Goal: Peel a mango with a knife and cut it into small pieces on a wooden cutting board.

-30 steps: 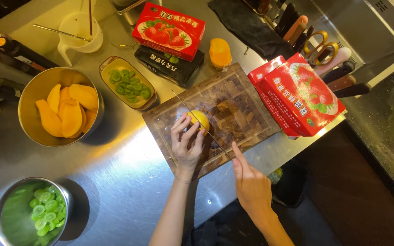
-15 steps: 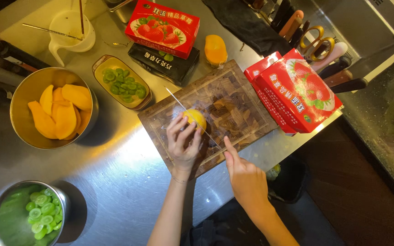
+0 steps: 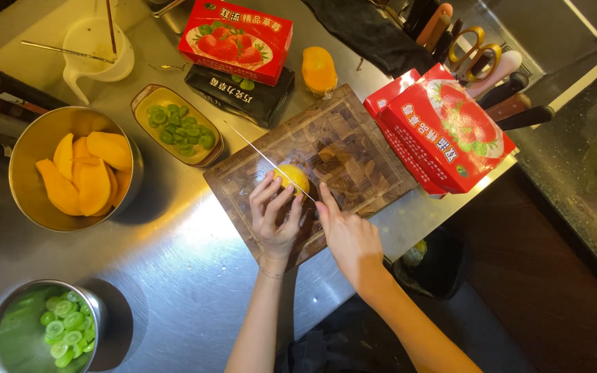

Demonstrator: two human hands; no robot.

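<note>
A yellow mango piece (image 3: 294,177) lies on the wooden cutting board (image 3: 354,148). My left hand (image 3: 275,217) presses on its near side with spread fingers. My right hand (image 3: 349,238) grips the handle of a long knife (image 3: 265,159), forefinger along the spine. The thin blade runs up and left across the top of the mango piece, its tip reaching past the board's far left edge.
A steel bowl of mango slices (image 3: 81,169) sits left, a steel bowl of halved green grapes (image 3: 53,331) near left, an oval dish of grapes (image 3: 179,128) beside the board. Red strawberry boxes (image 3: 236,38) (image 3: 447,131), a mango half (image 3: 318,69), a white jug (image 3: 95,48), knives and scissors (image 3: 475,55) ring the back.
My right hand has come in from the board's near edge and the knife blade now lies across the mango piece. My left hand stays on the fruit.
</note>
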